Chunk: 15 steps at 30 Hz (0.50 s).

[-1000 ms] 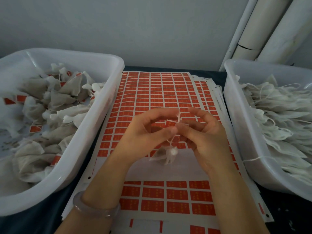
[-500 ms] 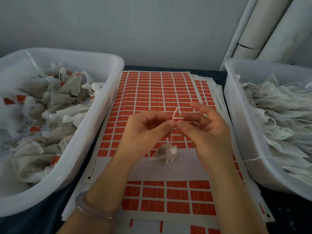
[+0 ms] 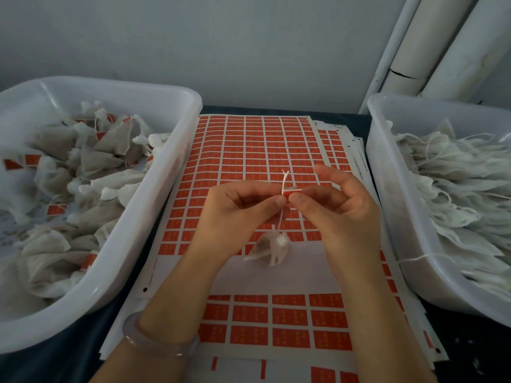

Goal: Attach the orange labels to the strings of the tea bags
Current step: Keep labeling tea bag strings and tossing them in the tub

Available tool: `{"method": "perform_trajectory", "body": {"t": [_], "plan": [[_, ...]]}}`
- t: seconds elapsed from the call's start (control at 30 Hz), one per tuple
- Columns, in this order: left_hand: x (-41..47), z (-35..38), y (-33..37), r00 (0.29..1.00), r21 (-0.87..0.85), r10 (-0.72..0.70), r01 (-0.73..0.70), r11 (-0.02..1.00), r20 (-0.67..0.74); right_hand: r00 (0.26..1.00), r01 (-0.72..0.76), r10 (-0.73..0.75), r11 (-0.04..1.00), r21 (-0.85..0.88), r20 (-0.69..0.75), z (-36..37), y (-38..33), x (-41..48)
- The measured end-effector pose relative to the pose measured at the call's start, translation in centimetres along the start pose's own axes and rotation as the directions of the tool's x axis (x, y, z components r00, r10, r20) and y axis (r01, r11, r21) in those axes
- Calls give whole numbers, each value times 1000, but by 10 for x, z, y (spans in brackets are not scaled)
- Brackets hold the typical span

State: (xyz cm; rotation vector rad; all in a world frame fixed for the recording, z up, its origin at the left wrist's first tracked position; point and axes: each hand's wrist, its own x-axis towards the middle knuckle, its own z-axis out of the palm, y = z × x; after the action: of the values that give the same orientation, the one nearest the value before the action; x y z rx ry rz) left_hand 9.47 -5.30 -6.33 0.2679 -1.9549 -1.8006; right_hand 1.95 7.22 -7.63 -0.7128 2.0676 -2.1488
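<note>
- While the two hands meet at the centre of the frame, the left hand pinches one white string between thumb and forefinger, right at the edge of one small orange label.
- The right hand pinches that label from the other side, its remaining fingers raised.
- Above the label, the string's two short ends stick up. Below it, the string runs down to a single tea bag.
- This tea bag is a pale gauzy pouch with brownish filling showing through, just below the hands. Whether it touches the paper under it is unclear.
- One translucent bangle circles the left wrist.
- Label sheets lie stacked down the middle on the dark worktop, too overlapped to count. Their pale print is too small to read.
- There are two white tubs.
- The left tub holds filled, labelled bags.
- The right tub holds flat white bags with loose strings.
- Pale pipes stand at upper right.
</note>
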Motion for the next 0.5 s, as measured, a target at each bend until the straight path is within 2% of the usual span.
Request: {"method": "perform_trajectory", "body": {"t": [0.33,0.5], "plan": [[1,0,-2,1000,-7,6,-6,1000,3,1000,4,-4,999,32,-20,2,-1,0],[1,-2,-4,1000,-21,1,-1,1000,11,999,-36,35,996,78,16,2,2,1]]}}
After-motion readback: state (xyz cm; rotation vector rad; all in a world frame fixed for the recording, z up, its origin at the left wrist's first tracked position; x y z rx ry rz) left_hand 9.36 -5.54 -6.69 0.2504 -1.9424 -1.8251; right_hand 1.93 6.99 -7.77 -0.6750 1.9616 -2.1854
